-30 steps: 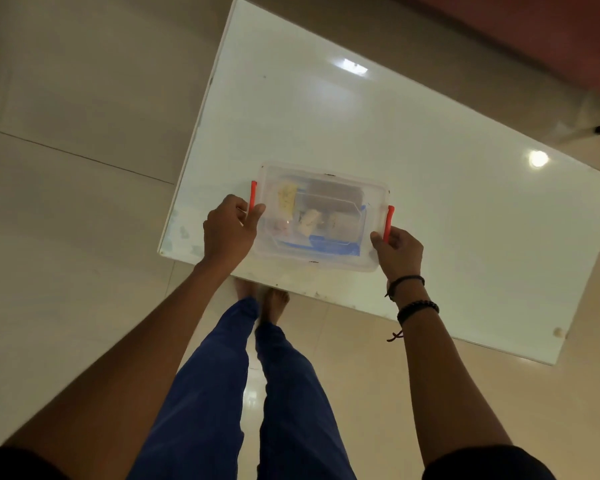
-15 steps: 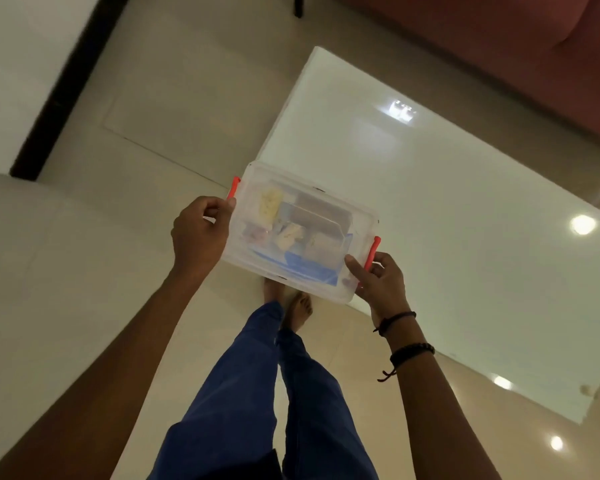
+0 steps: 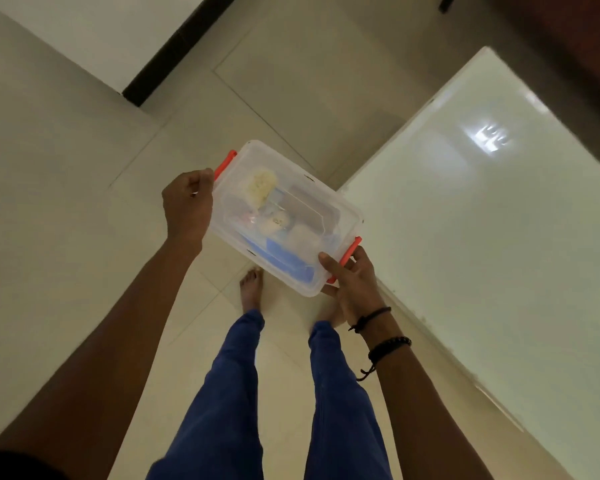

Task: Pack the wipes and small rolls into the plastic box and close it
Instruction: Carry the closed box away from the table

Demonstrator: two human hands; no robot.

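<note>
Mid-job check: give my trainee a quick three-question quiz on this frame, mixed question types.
1. True or false: the plastic box rests on the white table.
2. Which hand grips the end nearer the table? A) left hand B) right hand
3. Fill in: the latches are coloured ____.

Key: 1 false, it is held over the floor; 2 B; 3 red.

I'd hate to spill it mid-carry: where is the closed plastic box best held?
By its two short ends, one hand from each side, as the left hand and right hand do now. The plastic box is long, and its red latches sit at those ends, so the lid stays pinned.
</note>
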